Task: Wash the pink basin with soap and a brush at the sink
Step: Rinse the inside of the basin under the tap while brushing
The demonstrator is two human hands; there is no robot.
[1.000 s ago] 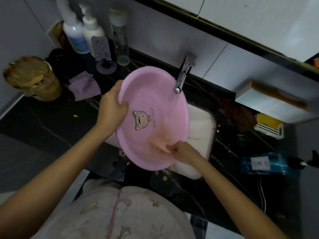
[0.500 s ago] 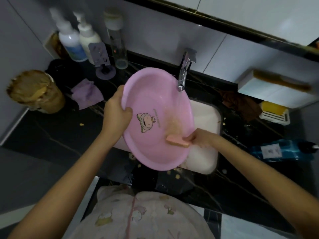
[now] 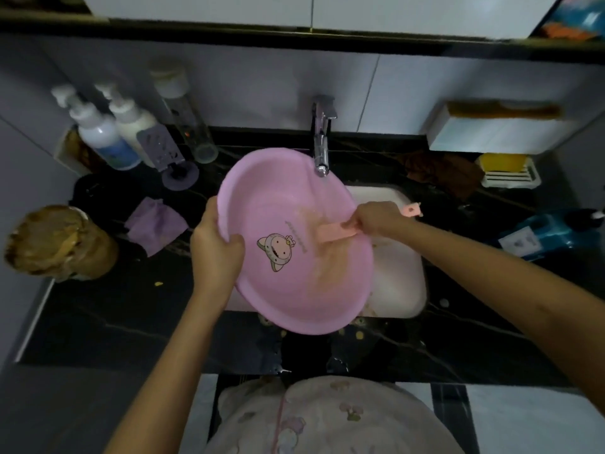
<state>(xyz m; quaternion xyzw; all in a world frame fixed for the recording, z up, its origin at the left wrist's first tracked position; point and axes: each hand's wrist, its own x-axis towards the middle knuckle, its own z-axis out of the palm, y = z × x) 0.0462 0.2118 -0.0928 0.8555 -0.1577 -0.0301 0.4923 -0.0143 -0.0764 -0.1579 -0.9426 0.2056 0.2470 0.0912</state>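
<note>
The pink basin [image 3: 288, 290], with a cartoon sticker inside, is tilted over the white sink [image 3: 399, 283] under the chrome tap [image 3: 321, 149], which runs water into it. My left hand [image 3: 216, 244] grips the basin's left rim. My right hand [image 3: 376, 219] holds a pink brush [image 3: 330, 232] whose head lies against the basin's inner wall near the right rim; the handle end sticks out past my knuckles. Brownish soapy smears cover the basin's right inner side.
On the black counter stand two pump bottles [image 3: 108, 132], a clear tall bottle [image 3: 186, 116], a purple cloth [image 3: 154, 224] and a brown jar [image 3: 59, 244] at left. A soap dish with yellow soap [image 3: 507, 170], a brown rag [image 3: 442, 172] and a blue bottle [image 3: 550, 234] lie at right.
My right hand moved with the brush from the basin's lower edge up to its right inner wall. The view shifted to look more squarely at the sink.
</note>
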